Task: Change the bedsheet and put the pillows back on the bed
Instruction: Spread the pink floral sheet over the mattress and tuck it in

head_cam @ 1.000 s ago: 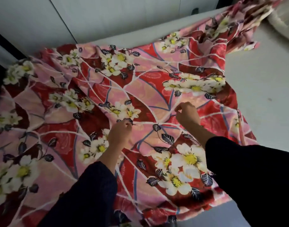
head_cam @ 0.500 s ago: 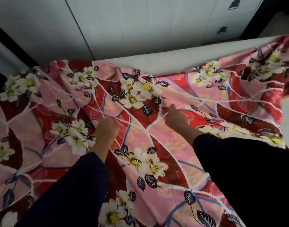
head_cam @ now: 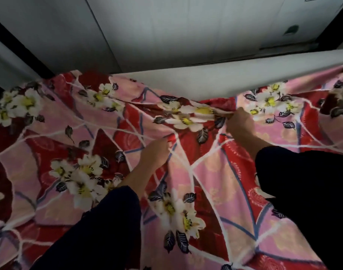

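Observation:
A red and pink bedsheet (head_cam: 73, 145) with white flowers lies spread over the bed and fills most of the view. My left hand (head_cam: 155, 152) grips a bunch of the sheet near the middle. My right hand (head_cam: 239, 125) pinches a fold of the sheet close to its far edge, and the cloth is gathered into a ridge between the two hands. Beyond that edge a strip of bare white mattress (head_cam: 196, 78) shows. Dark sleeves cover both forearms. No pillow is in view.
White cupboard doors (head_cam: 166, 30) stand right behind the far side of the bed. A dark vertical strip (head_cam: 20, 49) runs at the upper left. The sheet hangs over the bed's left side.
Both hands have moved farther across the bed toward the cupboards, carrying the sheet. The sheet's far edge now lies nearer the mattress's far side, and the cloth bunches between the hands.

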